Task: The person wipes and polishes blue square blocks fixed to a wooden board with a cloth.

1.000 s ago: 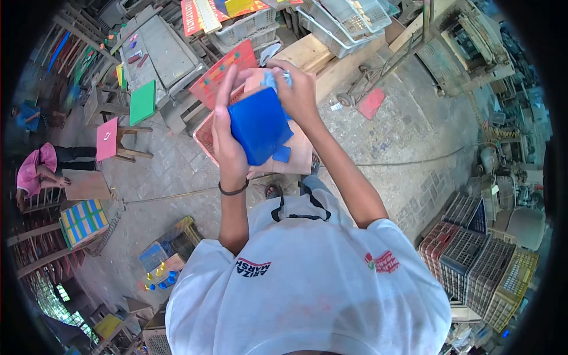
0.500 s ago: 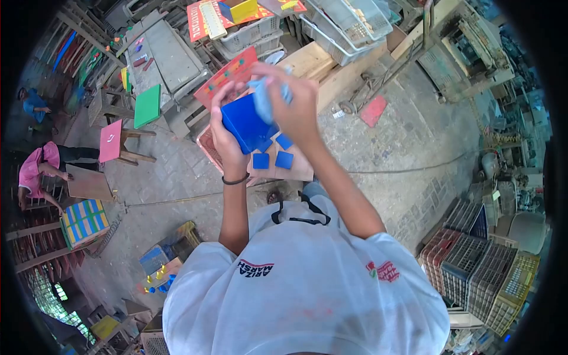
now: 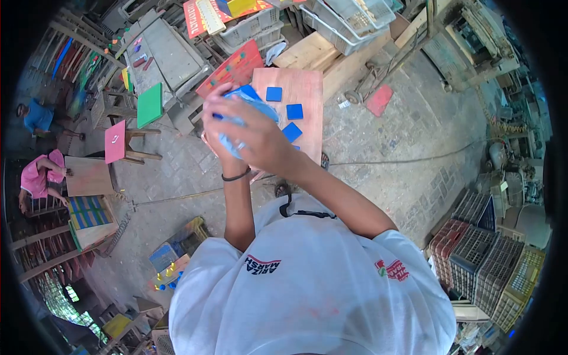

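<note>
A blue block (image 3: pixel 244 92) with flat, square faces is held up in front of me, mostly covered by my hands. My left hand (image 3: pixel 228 158) is wrapped around its left side, its fingers partly hidden. Across the front of the block, my right hand (image 3: pixel 254 129) presses a light blue cloth (image 3: pixel 229 146), its fingers bent over and slightly blurred. Below and to the right, several small blue square tiles (image 3: pixel 294 112) lie on a pinkish wooden board (image 3: pixel 309 89).
A red board (image 3: pixel 236 68) leans behind my hands. White plastic baskets (image 3: pixel 349 26) stand at the back. To the left are a green panel (image 3: pixel 149 105) and a pink stool (image 3: pixel 116 142). Two people are at far left, one in pink (image 3: pixel 36 177). Stacked crates (image 3: pixel 473 254) stand at right.
The block has turned and shifted slightly left. My right hand with the cloth has moved left and down across it. More of the wooden board and its tiles now shows.
</note>
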### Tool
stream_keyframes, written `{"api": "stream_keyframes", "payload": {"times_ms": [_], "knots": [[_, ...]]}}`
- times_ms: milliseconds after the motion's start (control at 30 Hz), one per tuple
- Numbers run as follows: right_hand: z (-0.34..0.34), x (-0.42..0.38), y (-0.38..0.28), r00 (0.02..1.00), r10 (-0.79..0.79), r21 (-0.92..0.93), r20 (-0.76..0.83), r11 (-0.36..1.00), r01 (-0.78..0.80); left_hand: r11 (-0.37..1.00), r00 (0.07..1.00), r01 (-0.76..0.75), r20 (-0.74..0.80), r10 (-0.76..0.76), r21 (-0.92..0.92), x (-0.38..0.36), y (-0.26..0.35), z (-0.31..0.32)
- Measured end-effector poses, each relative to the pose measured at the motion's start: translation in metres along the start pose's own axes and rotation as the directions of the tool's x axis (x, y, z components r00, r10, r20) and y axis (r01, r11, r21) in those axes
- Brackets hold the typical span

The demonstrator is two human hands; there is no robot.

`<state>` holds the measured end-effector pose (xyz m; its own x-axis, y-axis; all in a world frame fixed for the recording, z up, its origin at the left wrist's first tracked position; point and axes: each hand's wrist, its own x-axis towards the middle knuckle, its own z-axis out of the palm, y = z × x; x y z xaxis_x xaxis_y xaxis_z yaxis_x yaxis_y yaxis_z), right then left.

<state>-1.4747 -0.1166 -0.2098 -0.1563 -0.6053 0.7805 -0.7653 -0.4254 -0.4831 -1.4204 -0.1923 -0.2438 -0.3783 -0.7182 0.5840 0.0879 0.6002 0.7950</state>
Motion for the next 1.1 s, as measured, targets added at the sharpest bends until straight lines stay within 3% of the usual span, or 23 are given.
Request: {"api": "stream_keyframes", "payload": {"times_ms": [33, 67, 100, 133, 200, 233, 267, 333, 400, 467, 533, 567, 600, 633, 700, 733, 767, 800, 867, 900, 1000, 1067, 1100], "knots": [[0.001, -0.006, 0.008, 1.0, 0.016, -0.004, -0.01, 1.0, -0.016, 0.838, 0.946, 0.289, 0.005, -0.323, -0.464, 0.001, 0.002, -0.001], [0.003, -0.014, 0.027, 0.987, 0.156, 0.034, -0.021, 0.987, -0.156, 0.402, 0.797, 0.446, 0.15, -0.585, -0.8, 0.0, 0.002, -0.001], [0.002, -0.021, 0.046, 0.958, 0.287, 0.074, -0.019, 0.956, -0.285, 0.495, 0.83, 0.431, 0.116, -0.546, -0.755, -0.002, 0.0, -0.002], [-0.003, -0.029, 0.061, 0.955, 0.296, 0.078, -0.018, 0.953, -0.294, 0.494, 0.825, 0.439, 0.119, -0.552, -0.75, -0.005, -0.001, -0.002], [-0.013, -0.041, 0.084, 0.829, 0.55, 0.127, -0.104, 0.834, -0.537, 0.358, 0.832, 0.439, 0.222, -0.509, -0.824, -0.005, -0.004, -0.004], [-0.012, -0.032, 0.068, 0.849, 0.483, 0.163, -0.214, 0.875, -0.456, 0.358, 0.829, 0.444, 0.225, -0.512, -0.822, -0.003, -0.007, -0.001], [-0.014, -0.023, 0.051, 0.847, 0.49, 0.167, -0.205, 0.871, -0.462, 0.366, 0.821, 0.428, 0.187, -0.539, -0.826, -0.002, -0.011, 0.002], [-0.015, -0.012, 0.027, 0.975, 0.186, -0.026, -0.125, 0.981, -0.191, 0.388, 0.802, 0.405, 0.118, -0.586, -0.827, 0.001, -0.019, 0.009], [-0.01, -0.028, 0.039, 0.979, 0.204, 0.071, -0.027, 0.977, -0.202, 0.388, 0.785, 0.438, 0.134, -0.605, -0.811, 0.002, -0.029, 0.015], [-0.016, -0.036, 0.06, 0.879, 0.475, 0.204, -0.045, 0.866, -0.457, 0.384, 0.762, 0.469, 0.145, -0.63, -0.796, -0.003, -0.04, 0.023], [-0.022, -0.032, 0.068, 0.807, 0.577, 0.233, -0.13, 0.809, -0.54, 0.158, 0.506, 0.561, 0.185, -0.843, -0.812, -0.006, -0.057, 0.035], [-0.022, -0.027, 0.062, 0.893, 0.427, 0.197, -0.144, 0.896, -0.397, 0.065, 0.477, 0.534, 0.237, -0.846, -0.843, -0.008, -0.062, 0.041], [-0.02, -0.024, 0.059, 0.95, 0.27, 0.16, -0.158, 0.956, -0.245, 0.127, 0.388, 0.626, 0.166, -0.906, -0.769, -0.011, -0.065, 0.05], [-0.009, -0.024, 0.065, 0.985, 0.126, 0.058, -0.119, 0.991, -0.12, -0.135, 0.493, 0.426, 0.355, -0.794, -0.894, -0.026, -0.073, 0.053], [-0.015, -0.032, 0.093, 0.991, 0.1, -0.04, -0.083, 0.994, -0.104, -0.428, 0.624, 0.225, 0.467, -0.627, -0.875, -0.039, -0.085, 0.063], [-0.017, -0.037, 0.105, 0.997, 0.067, -0.137, -0.044, 0.988, -0.072, -0.309, 0.624, 0.358, 0.473, -0.623, -0.881, -0.033, -0.09, 0.071], [-0.015, -0.039, 0.115, 0.981, 0.157, -0.148, -0.116, 0.974, -0.174, -0.179, 0.63, 0.472, 0.473, -0.616, -0.863, -0.027, -0.093, 0.08], [-0.017, -0.044, 0.125, 0.983, 0.151, -0.143, -0.109, 0.976, -0.166, -0.176, 0.635, 0.463, 0.464, -0.618, -0.868, -0.023, -0.095, 0.09], [-0.026, -0.055, 0.138, 0.937, 0.349, -0.165, -0.005, 0.924, -0.345, -0.052, 0.393, 0.604, 0.354, -0.849, -0.795, -0.019, -0.088, 0.107], [-0.035, -0.06, 0.148, 0.935, 0.354, -0.164, -0.004, 0.922, -0.349, -0.055, 0.389, 0.606, 0.355, -0.85, -0.794, -0.017, -0.091, 0.112], [-0.08, -0.099, 0.206, 0.803, 0.596, -0.208, -0.03, 0.782, -0.588, 0.018, 0.297, 0.632, 0.22, -0.929, -0.775, -0.004, -0.098, 0.114], [-0.121, -0.173, 0.26, 0.625, 0.776, -0.317, -0.083, 0.574, -0.755, 0.122, 0.59, 0.594, 0.327, -0.738, -0.795, 0.011, -0.098, 0.105], [-0.147, -0.214, 0.282, 0.555, 0.83, -0.445, -0.056, 0.476, -0.758, 0.121, 0.582, 0.596, 0.323, -0.746, -0.794, 0.014, -0.105, 0.105]]}}
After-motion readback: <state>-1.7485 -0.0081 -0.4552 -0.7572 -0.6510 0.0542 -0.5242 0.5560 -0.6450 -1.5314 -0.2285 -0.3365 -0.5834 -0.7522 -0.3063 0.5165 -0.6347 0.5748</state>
